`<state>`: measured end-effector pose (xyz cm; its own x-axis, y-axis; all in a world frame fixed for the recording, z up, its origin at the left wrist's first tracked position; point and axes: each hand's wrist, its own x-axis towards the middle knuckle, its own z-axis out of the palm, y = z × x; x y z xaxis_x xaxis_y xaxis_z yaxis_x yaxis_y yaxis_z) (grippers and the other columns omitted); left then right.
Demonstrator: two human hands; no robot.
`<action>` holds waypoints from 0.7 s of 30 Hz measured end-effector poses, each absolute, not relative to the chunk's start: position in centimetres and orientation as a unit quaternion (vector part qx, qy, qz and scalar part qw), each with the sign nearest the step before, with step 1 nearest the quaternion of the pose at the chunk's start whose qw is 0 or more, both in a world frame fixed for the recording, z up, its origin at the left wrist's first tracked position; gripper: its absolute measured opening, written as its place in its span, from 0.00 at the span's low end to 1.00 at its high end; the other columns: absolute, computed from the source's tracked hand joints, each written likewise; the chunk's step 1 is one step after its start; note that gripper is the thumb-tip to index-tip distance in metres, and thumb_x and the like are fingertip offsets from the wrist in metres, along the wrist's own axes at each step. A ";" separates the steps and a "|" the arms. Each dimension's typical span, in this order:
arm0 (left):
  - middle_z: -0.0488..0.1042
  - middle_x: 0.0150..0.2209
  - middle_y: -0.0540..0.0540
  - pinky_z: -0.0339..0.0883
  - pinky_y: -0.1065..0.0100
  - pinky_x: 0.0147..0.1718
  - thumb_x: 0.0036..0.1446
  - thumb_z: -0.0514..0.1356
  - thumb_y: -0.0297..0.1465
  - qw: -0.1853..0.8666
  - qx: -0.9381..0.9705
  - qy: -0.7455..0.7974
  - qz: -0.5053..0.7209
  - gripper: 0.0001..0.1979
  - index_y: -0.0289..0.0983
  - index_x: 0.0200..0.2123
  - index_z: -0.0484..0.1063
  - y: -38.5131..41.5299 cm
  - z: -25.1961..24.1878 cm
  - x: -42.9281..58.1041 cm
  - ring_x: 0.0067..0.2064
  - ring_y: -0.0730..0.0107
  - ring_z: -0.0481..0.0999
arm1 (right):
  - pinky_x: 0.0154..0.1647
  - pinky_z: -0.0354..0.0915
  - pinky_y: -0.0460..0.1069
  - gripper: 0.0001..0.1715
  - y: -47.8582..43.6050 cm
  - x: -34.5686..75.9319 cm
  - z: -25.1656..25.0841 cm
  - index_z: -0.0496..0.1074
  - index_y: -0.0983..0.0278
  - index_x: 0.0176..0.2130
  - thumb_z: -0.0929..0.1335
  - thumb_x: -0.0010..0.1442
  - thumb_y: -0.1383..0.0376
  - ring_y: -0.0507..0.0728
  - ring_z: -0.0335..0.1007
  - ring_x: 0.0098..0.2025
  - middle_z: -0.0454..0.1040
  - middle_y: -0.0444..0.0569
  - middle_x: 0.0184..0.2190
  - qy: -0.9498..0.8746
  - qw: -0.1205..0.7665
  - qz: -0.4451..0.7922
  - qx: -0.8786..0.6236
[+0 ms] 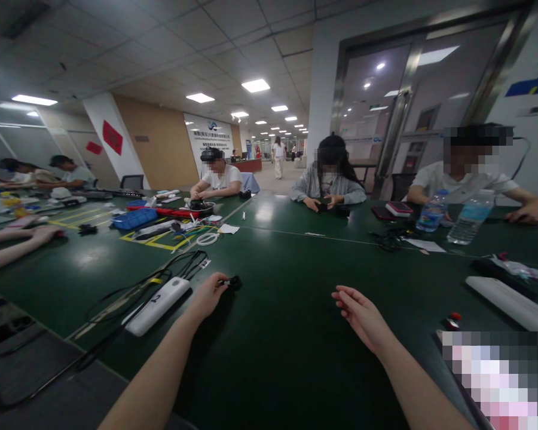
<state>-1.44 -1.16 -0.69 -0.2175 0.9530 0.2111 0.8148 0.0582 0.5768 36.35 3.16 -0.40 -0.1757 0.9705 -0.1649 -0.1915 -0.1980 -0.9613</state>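
Observation:
My left hand point(210, 294) is closed, its thumb and fingertips pinching a small black object point(234, 282) with a lighter, metallic-looking bit near the fingers. The object is at or just over the dark green tabletop point(278, 334); its exact kind is too small to make out. To the right, my right hand point(359, 315) hovers above the table with fingers loosely stretched and nothing visible in it. Beside my left forearm lies a white power strip point(159, 306) marked "2", with black cables point(130, 279) around it.
A blue basket point(134, 219), loose wires and a coiled white cable point(207, 239) lie at left. Two water bottles point(470, 218) stand at right, beyond a long white bar point(511, 301) and a small red-and-black item point(452, 321). Several people sit around the table.

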 end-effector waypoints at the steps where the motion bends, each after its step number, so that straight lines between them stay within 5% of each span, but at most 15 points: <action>1: 0.72 0.36 0.47 0.62 0.66 0.39 0.51 0.50 0.34 0.113 0.614 0.719 0.306 0.10 0.39 0.38 0.63 -1.1 -0.9 -1.5 0.39 0.66 0.72 | 0.34 0.64 0.51 0.15 3.2 36.4 -0.4 0.70 0.59 0.38 0.67 0.48 0.58 0.57 0.66 0.37 0.71 0.48 0.37 -0.436 0.458 0.632 -0.447; 21: 0.68 0.38 0.48 0.63 0.68 0.36 0.50 0.53 0.37 0.070 0.610 0.725 0.310 0.10 0.39 0.35 0.66 -0.5 -1.8 -1.2 0.36 0.69 0.71 | 0.34 0.64 0.51 0.14 2.9 36.3 0.2 0.71 0.59 0.36 0.68 0.47 0.59 0.57 0.66 0.36 0.72 0.48 0.35 -0.417 0.456 0.637 -0.461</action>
